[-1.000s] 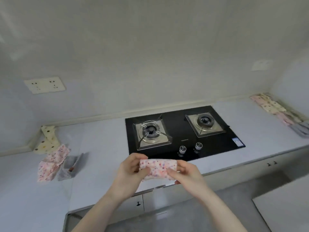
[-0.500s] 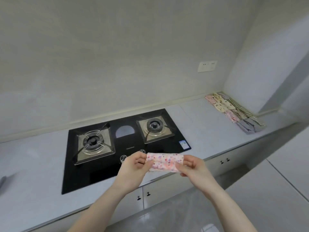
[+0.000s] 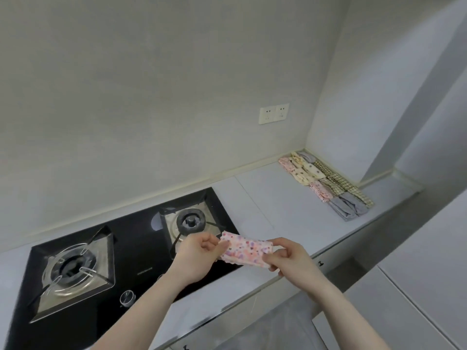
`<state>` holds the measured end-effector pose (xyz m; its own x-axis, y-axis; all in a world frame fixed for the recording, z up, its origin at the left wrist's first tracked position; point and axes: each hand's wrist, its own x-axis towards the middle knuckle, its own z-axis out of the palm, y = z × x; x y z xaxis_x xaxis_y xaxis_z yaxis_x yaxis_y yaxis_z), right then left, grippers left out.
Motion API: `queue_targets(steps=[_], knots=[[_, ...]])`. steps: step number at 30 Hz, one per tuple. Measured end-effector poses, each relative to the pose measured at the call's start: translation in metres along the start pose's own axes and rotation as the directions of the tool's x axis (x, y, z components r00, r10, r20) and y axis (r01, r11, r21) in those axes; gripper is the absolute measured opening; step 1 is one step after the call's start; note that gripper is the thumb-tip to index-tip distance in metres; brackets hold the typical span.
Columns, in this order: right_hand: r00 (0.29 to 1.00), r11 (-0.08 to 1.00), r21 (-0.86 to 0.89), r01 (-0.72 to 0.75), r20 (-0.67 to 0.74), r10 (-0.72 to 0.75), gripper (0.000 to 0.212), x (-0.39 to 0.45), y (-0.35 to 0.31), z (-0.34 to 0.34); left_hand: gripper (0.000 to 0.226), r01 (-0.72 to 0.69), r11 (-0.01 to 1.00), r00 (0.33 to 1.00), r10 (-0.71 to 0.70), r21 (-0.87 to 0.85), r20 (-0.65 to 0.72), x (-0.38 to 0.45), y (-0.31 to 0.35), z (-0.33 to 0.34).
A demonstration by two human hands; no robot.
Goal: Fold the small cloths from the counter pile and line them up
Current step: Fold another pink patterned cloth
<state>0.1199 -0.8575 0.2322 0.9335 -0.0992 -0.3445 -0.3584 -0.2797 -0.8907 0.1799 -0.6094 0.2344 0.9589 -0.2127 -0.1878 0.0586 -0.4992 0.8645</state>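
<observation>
We pinch the folded floral cloth (image 3: 246, 250) at both ends, left hand (image 3: 199, 253), right hand (image 3: 288, 256); the row of folded cloths (image 3: 326, 184) lies far right on the table (image 3: 278, 198), nearer our right grip.

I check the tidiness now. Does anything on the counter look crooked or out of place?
Nothing stands out. The folded cloths lie in neat rows in the corner, and both hands hold the pink floral cloth above the stove.
</observation>
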Motion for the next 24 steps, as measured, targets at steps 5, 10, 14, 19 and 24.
queue_targets(steps=[5,10,14,19,24], knots=[[0.991,0.994,0.03,-0.102,-0.084,0.104,0.018,0.051,0.02,-0.047,0.011,-0.042,0.995,0.99,0.03,0.086,0.135,0.091,0.014,0.043],[0.943,0.952,0.246,-0.184,-0.23,0.242,0.026,0.098,0.053,-0.079,0.015,-0.084,0.986,0.978,0.054,0.142,0.203,0.152,0.035,0.07],[0.907,0.893,0.383,-0.235,-0.244,0.343,0.028,0.157,0.067,-0.103,0.014,-0.077,0.977,0.974,0.03,0.2,0.225,0.192,0.041,0.07],[0.859,0.786,0.527,-0.324,-0.184,0.478,0.014,0.238,0.081,-0.127,0.013,0.006,0.97,0.976,-0.058,0.241,0.208,0.233,0.032,0.08],[0.836,0.76,0.524,-0.385,-0.15,0.527,0.012,0.324,0.091,-0.168,0.011,0.105,0.969,0.983,-0.135,0.223,0.121,0.277,0.035,0.107]])
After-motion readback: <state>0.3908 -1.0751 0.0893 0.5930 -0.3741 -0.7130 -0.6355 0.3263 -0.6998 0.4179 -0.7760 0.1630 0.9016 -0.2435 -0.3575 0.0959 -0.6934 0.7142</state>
